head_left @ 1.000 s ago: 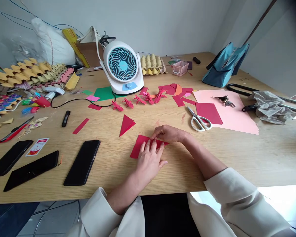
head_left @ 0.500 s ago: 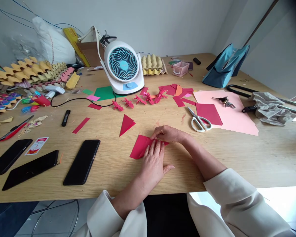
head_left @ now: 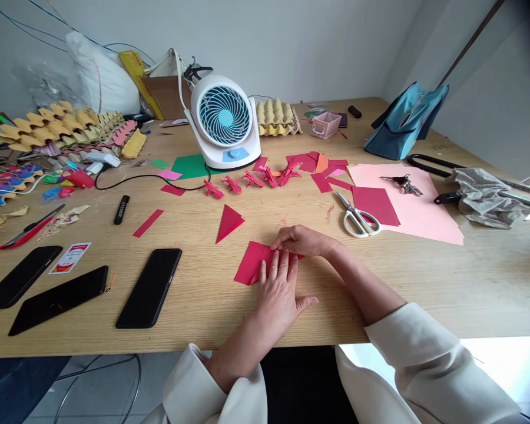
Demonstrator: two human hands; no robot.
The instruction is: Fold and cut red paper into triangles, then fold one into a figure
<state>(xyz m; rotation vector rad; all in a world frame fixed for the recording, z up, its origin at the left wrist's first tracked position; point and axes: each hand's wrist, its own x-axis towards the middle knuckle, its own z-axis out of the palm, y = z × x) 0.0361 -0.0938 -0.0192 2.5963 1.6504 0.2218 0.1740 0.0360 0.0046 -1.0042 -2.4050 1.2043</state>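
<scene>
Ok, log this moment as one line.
left hand: spread on red paper | right hand: touching its far edge | scissors: untouched, to the right

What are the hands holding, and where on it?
The red paper: left hand laid on its right part, right hand at its far edge; any pinch is hidden.

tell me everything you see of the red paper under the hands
The red paper looks thin, matte and partly folded, with a straight left edge. It lies on the wooden table. The left hand rests spread over it; the right hand, bent, touches its far side. They hide part of it.
</scene>
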